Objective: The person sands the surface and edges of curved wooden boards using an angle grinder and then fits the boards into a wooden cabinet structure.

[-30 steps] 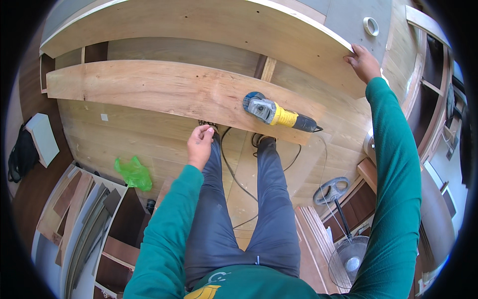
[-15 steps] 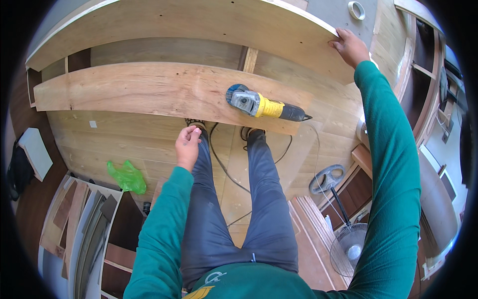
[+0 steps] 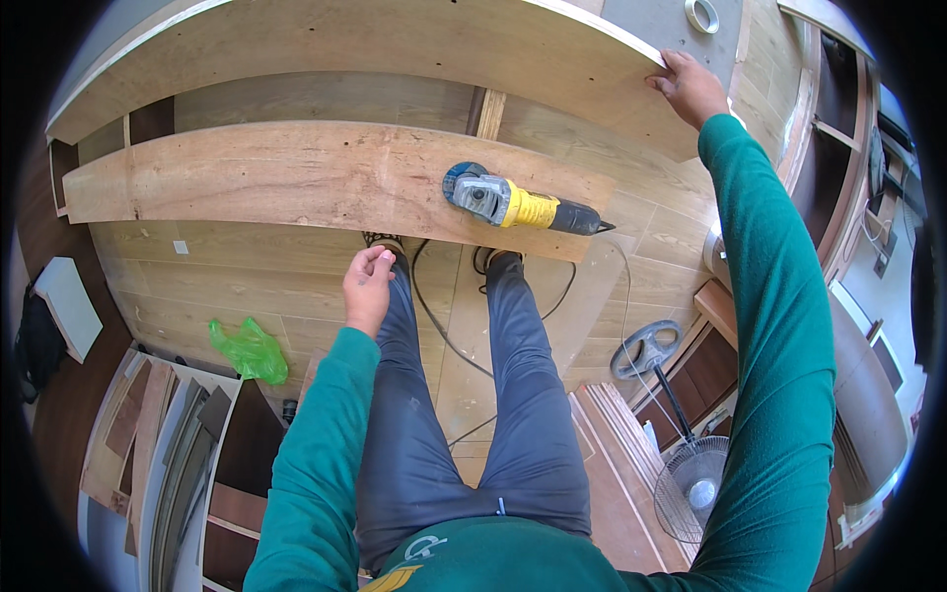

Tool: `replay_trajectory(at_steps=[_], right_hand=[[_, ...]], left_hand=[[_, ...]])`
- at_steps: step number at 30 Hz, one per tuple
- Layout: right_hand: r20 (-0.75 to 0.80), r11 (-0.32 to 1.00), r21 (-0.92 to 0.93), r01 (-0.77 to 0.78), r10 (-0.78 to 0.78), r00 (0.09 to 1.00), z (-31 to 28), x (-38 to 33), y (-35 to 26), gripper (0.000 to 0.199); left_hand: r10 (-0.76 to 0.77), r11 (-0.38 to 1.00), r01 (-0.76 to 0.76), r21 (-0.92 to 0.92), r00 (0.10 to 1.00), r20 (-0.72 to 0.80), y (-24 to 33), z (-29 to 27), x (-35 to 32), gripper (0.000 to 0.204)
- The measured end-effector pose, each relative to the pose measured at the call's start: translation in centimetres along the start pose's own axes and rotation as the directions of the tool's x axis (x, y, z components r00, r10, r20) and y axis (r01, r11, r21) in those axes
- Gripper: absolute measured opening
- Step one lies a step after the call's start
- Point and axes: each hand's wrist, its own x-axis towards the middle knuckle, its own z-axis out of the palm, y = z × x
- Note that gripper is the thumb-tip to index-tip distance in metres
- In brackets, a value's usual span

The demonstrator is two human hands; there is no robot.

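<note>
My right hand point(image 3: 691, 89) grips the right end of a long wooden board point(image 3: 375, 41) at the far side, its fingers over the top edge and thumb on the face. Across the middle, nearer to me, lies a second wooden board point(image 3: 286, 173). On that one rests a yellow and black angle grinder point(image 3: 528, 205) with a blue-rimmed disc at its left end; neither hand touches it. My left hand point(image 3: 368, 288) hangs in front of my left leg, short of the nearer board, fingers curled and pinched together. Whatever is between those fingertips, if anything, is too small to make out.
A black cord point(image 3: 434, 331) loops on the floor around my feet. A green plastic bag point(image 3: 249, 350) lies at left, near stacked panels point(image 3: 148, 424). To the right stands a fan point(image 3: 695, 483) with a round base. A tape roll point(image 3: 701, 16) sits at far right.
The view has shifted slightly, so everything sits a little further left. My right hand keeps its grip on the far board, and my left hand stays curled at the same place.
</note>
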Motion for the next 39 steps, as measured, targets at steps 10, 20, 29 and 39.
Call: replay_trajectory(at_steps=[10, 20, 29, 39], right_hand=[[-0.051, 0.988, 0.148, 0.033, -0.026, 0.998, 2.6, -0.1, 4.0, 0.050], [-0.108, 0.991, 0.130, 0.040, -0.026, 0.994, 4.1, 0.5, 3.7, 0.055], [-0.083, 0.992, 0.125, 0.020, -0.010, 0.996, 4.1, 0.3, 3.7, 0.054], [-0.106, 0.994, 0.110, 0.019, -0.008, 0.994, 4.3, -0.3, 3.6, 0.054]], left_hand=[[0.100, 0.995, -0.098, 0.031, 0.994, -0.049, -1.6, 1.5, 0.2, 0.027], [0.042, 0.998, -0.039, 0.051, 0.998, -0.045, 0.2, 1.2, 0.1, 0.032], [0.028, 0.999, -0.026, 0.036, 0.998, -0.058, 1.0, 0.3, -0.3, 0.032], [0.036, 0.999, -0.035, 0.038, 0.999, -0.038, 1.4, 0.4, -0.1, 0.035]])
